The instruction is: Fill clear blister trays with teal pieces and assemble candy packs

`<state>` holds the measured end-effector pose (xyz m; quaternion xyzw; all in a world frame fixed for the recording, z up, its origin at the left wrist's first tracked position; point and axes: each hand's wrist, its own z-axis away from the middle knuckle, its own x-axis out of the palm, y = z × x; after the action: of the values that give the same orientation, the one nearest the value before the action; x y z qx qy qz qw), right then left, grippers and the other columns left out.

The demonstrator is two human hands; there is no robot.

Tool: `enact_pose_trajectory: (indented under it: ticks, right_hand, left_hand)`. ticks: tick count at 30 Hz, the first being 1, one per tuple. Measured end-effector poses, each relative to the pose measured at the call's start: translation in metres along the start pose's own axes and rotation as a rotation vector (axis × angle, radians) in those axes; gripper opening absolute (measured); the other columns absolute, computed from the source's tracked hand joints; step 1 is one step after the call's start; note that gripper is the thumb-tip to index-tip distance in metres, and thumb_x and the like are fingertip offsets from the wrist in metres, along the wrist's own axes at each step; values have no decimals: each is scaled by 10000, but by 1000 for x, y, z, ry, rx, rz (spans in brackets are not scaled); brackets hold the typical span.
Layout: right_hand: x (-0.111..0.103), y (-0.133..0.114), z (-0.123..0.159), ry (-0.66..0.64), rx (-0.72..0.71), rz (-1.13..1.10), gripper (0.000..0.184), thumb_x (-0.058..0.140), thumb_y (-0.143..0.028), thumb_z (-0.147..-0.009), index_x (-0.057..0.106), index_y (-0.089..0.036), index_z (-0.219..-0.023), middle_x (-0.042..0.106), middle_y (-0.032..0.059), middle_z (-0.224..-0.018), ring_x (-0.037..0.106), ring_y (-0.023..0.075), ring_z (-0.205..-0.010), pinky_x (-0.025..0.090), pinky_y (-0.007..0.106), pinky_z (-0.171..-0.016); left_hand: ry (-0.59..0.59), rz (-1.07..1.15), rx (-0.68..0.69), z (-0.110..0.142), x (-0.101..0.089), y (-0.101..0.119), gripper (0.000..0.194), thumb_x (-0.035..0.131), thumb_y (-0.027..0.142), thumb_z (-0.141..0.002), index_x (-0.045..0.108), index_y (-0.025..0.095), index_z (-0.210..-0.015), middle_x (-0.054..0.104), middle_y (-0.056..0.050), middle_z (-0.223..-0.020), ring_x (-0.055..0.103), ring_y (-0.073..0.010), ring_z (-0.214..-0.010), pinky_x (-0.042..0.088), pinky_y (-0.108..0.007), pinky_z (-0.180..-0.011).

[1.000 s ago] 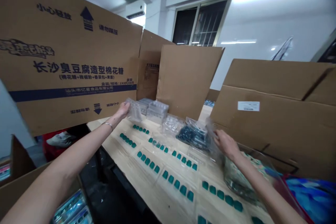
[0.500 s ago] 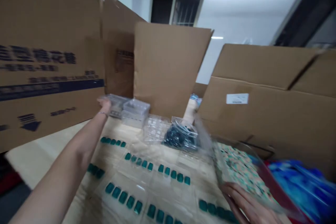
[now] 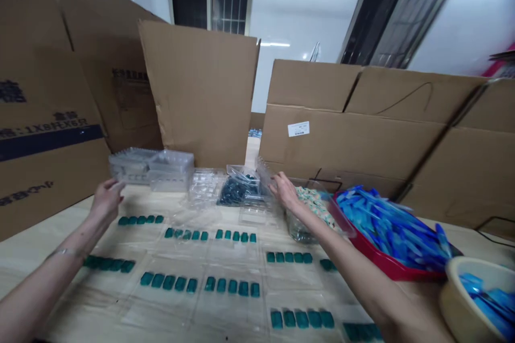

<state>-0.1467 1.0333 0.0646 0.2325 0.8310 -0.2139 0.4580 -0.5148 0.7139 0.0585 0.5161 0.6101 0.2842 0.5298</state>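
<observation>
My left hand (image 3: 105,199) hovers over the wooden table (image 3: 24,252) with its fingers loosely apart and nothing in them, just short of two stacks of clear plastic trays (image 3: 151,169). My right hand (image 3: 284,190) reaches to the table's middle, its fingers pinched on the edge of a thin clear plastic tray (image 3: 263,170). Beside it lies a clear bag of dark teal pieces (image 3: 235,190). Flat clear blister trays holding rows of teal pieces (image 3: 229,285) cover the table in front of me.
A clear tub of small patterned packets (image 3: 311,206) sits under my right forearm. A red tray heaped with blue pieces (image 3: 388,236) and a beige bowl (image 3: 453,300) with more stand at the right. Tall cardboard boxes (image 3: 346,139) wall in the back and left.
The view has swung right and down. My left hand has let go of the clear tray stack and drawn back. My right hand has come up to the table's middle.
</observation>
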Motion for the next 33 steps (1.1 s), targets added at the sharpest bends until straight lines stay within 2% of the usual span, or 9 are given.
enact_pose_trajectory:
  ticks: [3, 7, 12, 15, 18, 21, 23, 28, 33]
  right_hand:
    - [8, 4, -9, -17, 23, -14, 170, 418, -227, -869, 561, -170, -943, 579, 87, -977, 525, 190, -870, 385, 266, -705]
    - [2, 4, -3, -14, -14, -44, 162, 401, -203, -873, 559, -171, -861, 588, 79, -931, 513, 176, -805, 344, 258, -659]
    - [-24, -6, 8, 23, -46, -88, 191, 361, -212, -887, 546, -172, -866, 580, 69, -919, 507, 169, -787, 339, 255, -648]
    - [-54, -21, 24, 130, -99, -304, 187, 384, -266, -887, 542, -173, -852, 570, 65, -920, 511, 162, -790, 365, 253, -672]
    - [-90, -41, 59, 95, -108, -811, 196, 504, -364, -833, 539, -176, -788, 581, 45, -863, 504, 127, -647, 393, 245, -601]
    - [-122, -61, 108, -161, -5, -1270, 227, 564, -412, -796, 537, -187, -791, 606, 37, -921, 457, 76, -514, 381, 227, -501]
    - [-134, -73, 142, -259, 58, -1474, 211, 595, -394, -784, 536, -192, -786, 605, 36, -972, 444, 57, -504, 371, 213, -482]
    - [-139, -89, 211, -227, 254, -1688, 228, 652, -377, -740, 509, -200, -747, 597, 25, -926, 442, 62, -518, 371, 204, -469]
    - [-135, -83, 253, -181, 353, -1683, 278, 628, -413, -752, 491, -213, -888, 606, 42, -930, 476, 85, -536, 398, 215, -469]
  left_hand:
    - [-151, 183, -67, 54, -19, -7, 404, 592, 448, -710, 536, 238, -1050, 535, -42, -1242, 532, -234, -1058, 478, -333, -808]
    - [-376, 222, 0, 134, -39, 5, 497, 651, 553, -618, 595, 255, -1013, 580, -71, -1206, 492, -286, -1151, 432, -409, -927]
    - [-566, 254, -12, 208, -34, 30, 462, 700, 556, -558, 635, 224, -873, 667, -100, -1027, 580, -300, -1037, 419, -432, -951]
    - [-651, 344, -4, 233, -25, 44, 428, 701, 506, -602, 623, 219, -910, 668, -92, -1026, 587, -274, -1039, 412, -412, -969]
    - [-664, 456, 4, 250, -19, 71, 460, 706, 428, -646, 588, 205, -1031, 619, -100, -1141, 538, -253, -1119, 387, -392, -999]
    - [-669, 646, -1, 265, -13, 107, 523, 692, 377, -690, 533, 214, -1161, 513, -104, -1293, 457, -251, -1210, 361, -380, -1020]
    - [-776, 845, -33, 278, -6, 127, 507, 622, 392, -763, 491, 227, -1224, 447, -104, -1355, 430, -255, -1234, 356, -405, -1023]
    - [-1038, 1167, -293, 327, 8, 147, 469, 525, 468, -817, 491, 241, -1226, 400, -116, -1386, 453, -313, -1208, 396, -520, -965]
    - [-1042, 1089, -302, 370, 11, 140, 435, 632, 214, -770, 505, 200, -1187, 540, -110, -1250, 560, -274, -1094, 425, -474, -963]
